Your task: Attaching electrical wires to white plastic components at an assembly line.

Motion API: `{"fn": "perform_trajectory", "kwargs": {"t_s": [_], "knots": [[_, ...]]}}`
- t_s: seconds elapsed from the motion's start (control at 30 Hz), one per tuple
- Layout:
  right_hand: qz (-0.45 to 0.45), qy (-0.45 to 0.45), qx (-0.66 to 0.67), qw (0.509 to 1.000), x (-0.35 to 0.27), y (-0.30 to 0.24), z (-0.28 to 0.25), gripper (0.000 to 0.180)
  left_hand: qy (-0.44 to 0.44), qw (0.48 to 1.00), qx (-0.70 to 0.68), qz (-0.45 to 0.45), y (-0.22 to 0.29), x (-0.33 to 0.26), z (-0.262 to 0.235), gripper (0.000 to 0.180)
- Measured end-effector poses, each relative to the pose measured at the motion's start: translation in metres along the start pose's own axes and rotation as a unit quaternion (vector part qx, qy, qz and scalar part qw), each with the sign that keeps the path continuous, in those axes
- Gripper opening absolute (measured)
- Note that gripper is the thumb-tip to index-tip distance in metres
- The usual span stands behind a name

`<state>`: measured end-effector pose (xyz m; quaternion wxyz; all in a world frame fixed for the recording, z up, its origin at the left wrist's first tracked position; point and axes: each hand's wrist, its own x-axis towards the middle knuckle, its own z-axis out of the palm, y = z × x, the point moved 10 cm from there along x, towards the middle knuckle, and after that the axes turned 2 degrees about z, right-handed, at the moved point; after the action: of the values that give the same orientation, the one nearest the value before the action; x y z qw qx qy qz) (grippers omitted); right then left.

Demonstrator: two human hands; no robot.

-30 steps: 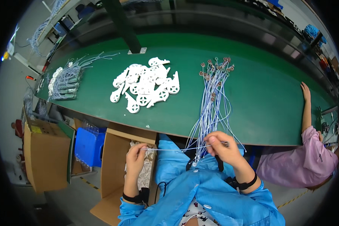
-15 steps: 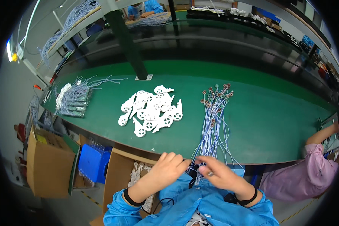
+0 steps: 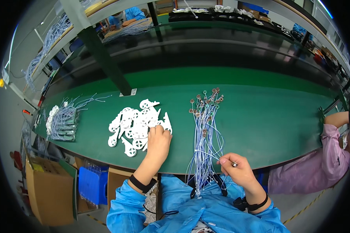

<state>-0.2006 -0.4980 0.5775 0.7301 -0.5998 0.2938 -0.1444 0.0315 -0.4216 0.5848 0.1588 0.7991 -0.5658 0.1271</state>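
At the near right edge of a pile of white plastic parts (image 3: 138, 123), my left hand (image 3: 158, 143) is closed with its fingertips down on one white plastic part; the fingertips themselves are hidden. Each part has a round spoked end and a pointed arm. My right hand (image 3: 237, 167) pinches a thin pale wire between thumb and fingers beside a bundle of blue-white wires (image 3: 206, 145). The bundle lies from the green tabletop (image 3: 260, 124) over the near edge onto my lap. Small copper-coloured coils and green ring-shaped pieces (image 3: 205, 92) sit at its far ends.
Bagged wires (image 3: 64, 123) lie at the table's left. A green post (image 3: 105, 62) rises behind the white pile. Below the left edge stand a cardboard box (image 3: 50, 190) and a blue bin (image 3: 92, 185). A person in a pink sleeve (image 3: 299, 169) sits at right.
My left hand has moved from above my lap, forward and left, to the white pile. My right hand has shifted slightly right, holding a wire. The view has turned a little.
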Motion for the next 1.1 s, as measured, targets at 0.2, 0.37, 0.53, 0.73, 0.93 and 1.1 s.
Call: {"fn": "perform_trajectory", "kwargs": {"t_s": [0.2,0.37,0.53,0.73,0.93,1.1], "knots": [[-0.067,0.05,-0.138,0.987,-0.001,-0.027,-0.016,0.019,-0.011,0.995,-0.087,0.056,0.041,-0.011,-0.019,0.009],[-0.209,0.009,-0.252,0.945,-0.001,-0.068,0.015,0.014,-0.068,0.96,-0.258,0.09,0.056,-0.044,-0.053,0.017],[-0.347,0.008,-0.368,0.863,-0.014,-0.097,0.043,0.009,-0.001,0.94,-0.323,0.107,0.063,-0.068,-0.105,0.019],[-0.376,-0.062,-0.41,0.829,-0.02,-0.1,0.078,0.011,0.021,0.923,-0.375,0.081,0.058,-0.087,-0.122,0.022],[-0.397,-0.124,-0.448,0.791,-0.03,-0.095,0.118,0.011,0.046,0.904,-0.412,0.101,0.061,-0.093,-0.123,0.022],[-0.284,-0.197,-0.433,0.833,-0.015,-0.076,0.137,0.016,0.05,0.833,-0.549,0.041,0.051,-0.107,-0.099,0.025]]}}
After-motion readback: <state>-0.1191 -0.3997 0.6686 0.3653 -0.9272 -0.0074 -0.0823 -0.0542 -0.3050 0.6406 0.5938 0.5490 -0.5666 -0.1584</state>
